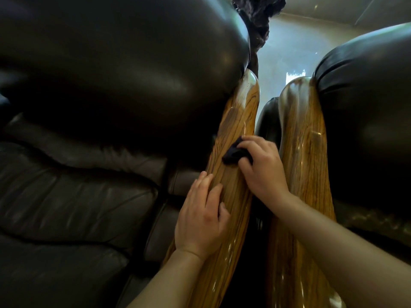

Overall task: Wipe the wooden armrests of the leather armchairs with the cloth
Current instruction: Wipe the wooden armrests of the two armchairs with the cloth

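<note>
Right hand [260, 167] clenches cloth [233, 153] on armrest [235, 121]; left hand [201, 218] flat, released.

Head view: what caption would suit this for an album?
Right hand presses a dark cloth on a wooden armrest; left hand steadies it.

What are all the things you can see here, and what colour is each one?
Wooden armrests: two, glossy golden-brown with dark grain, side by side in the middle; the left armrest is being wiped, the right armrest has nothing on it.
Leather armchairs: two, dark brown-black; the left armchair fills the left side, the right armchair stands at the right.
Cloth: one, dark, bunched on the left armrest.
Carved dark wooden object: one, behind the chairs at the top; too unclear to name.
Floor: pale, shiny, in the background.
Left hand: bare, resting flat on the left armrest.
Right hand: bare, pressing the cloth down.
</note>
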The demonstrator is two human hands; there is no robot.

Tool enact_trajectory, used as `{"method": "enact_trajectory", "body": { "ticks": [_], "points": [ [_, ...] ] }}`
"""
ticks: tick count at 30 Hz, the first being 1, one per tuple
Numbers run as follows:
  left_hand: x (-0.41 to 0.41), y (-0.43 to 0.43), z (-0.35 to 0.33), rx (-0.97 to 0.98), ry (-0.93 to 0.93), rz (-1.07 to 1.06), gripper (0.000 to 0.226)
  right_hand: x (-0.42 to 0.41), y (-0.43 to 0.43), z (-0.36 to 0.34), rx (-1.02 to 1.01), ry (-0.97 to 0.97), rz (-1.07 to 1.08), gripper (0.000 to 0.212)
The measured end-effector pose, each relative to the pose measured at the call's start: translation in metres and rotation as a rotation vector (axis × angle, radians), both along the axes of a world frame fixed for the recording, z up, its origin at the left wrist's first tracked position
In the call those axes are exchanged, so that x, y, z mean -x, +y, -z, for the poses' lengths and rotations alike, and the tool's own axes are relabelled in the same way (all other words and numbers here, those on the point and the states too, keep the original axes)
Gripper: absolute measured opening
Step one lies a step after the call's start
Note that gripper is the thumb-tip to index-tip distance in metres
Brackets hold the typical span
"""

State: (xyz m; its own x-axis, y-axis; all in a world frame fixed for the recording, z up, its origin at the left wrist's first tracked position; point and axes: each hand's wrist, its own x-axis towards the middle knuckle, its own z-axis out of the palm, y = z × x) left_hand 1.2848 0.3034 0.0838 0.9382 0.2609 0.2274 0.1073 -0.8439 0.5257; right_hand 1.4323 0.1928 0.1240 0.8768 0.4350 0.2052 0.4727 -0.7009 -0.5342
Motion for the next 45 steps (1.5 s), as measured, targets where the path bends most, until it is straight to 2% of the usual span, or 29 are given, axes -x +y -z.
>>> {"method": "enact_trajectory", "body": {
  "ticks": [4, 7, 11, 15, 17, 19, 21, 23, 25, 28, 29, 31, 33, 35, 37, 39, 42, 45],
  "points": [
    [0.000, -0.001, 0.000, 0.003, -0.002, -0.010, 0.038, -0.061, 0.028, -0.004, 0.016, 0.091, 0.118, 0.036],
    [0.001, -0.001, 0.000, 0.002, 0.002, -0.017, 0.039, -0.092, 0.050, -0.005, 0.119, 0.171, 0.116, 0.048],
    [0.000, -0.001, -0.001, -0.013, 0.010, -0.012, 0.039, -0.059, 0.042, 0.002, 0.287, -0.006, -0.048, 0.049],
    [0.000, -0.001, -0.004, -0.017, 0.025, -0.004, 0.037, 0.011, -0.005, 0.014, 0.228, -0.101, -0.294, 0.043],
    [0.000, -0.001, -0.003, -0.011, 0.030, -0.002, 0.037, 0.000, -0.005, 0.018, 0.224, -0.104, -0.301, 0.044],
    [0.000, -0.001, -0.002, -0.010, 0.030, -0.003, 0.039, -0.028, 0.014, 0.012, 0.206, -0.050, -0.180, 0.044],
    [0.000, 0.000, -0.001, -0.008, 0.033, -0.007, 0.041, -0.060, 0.036, 0.004, 0.159, 0.037, -0.040, 0.043],
    [-0.001, 0.000, 0.000, 0.001, 0.027, -0.004, 0.041, -0.085, 0.045, -0.005, 0.086, 0.029, 0.056, 0.036],
    [-0.001, 0.000, 0.001, 0.004, 0.017, -0.003, 0.041, -0.103, 0.046, -0.018, -0.078, 0.016, 0.091, 0.029],
    [-0.002, 0.001, 0.001, 0.003, 0.008, -0.004, 0.040, -0.121, 0.047, -0.038, -0.422, 0.293, 0.053, 0.022],
    [-0.002, 0.000, 0.001, 0.002, 0.003, -0.006, 0.040, -0.127, 0.049, -0.040, -0.409, 0.369, 0.052, 0.022],
    [-0.002, 0.000, 0.000, -0.003, -0.008, -0.007, 0.040, -0.132, 0.050, -0.035, -0.184, 0.345, 0.061, 0.026],
    [-0.002, 0.000, 0.000, -0.009, -0.020, 0.002, 0.040, -0.122, 0.050, -0.023, -0.052, 0.214, 0.021, 0.041],
    [-0.003, 0.000, 0.002, -0.019, -0.023, 0.002, 0.041, -0.096, 0.048, -0.006, 0.077, 0.022, -0.111, 0.056],
    [-0.002, 0.000, 0.002, -0.023, -0.016, 0.004, 0.041, -0.080, 0.044, 0.014, 0.283, -0.182, -0.207, 0.057],
    [-0.002, 0.000, 0.003, -0.020, -0.014, 0.001, 0.041, -0.096, 0.047, 0.016, 0.293, -0.185, -0.169, 0.055],
    [-0.002, 0.000, 0.003, -0.021, 0.000, 0.010, 0.041, -0.127, 0.060, 0.012, 0.202, -0.107, -0.070, 0.053],
    [-0.003, -0.001, 0.001, -0.038, 0.005, 0.011, 0.041, -0.118, 0.058, 0.005, 0.155, -0.111, -0.154, 0.047]
  ]
}}
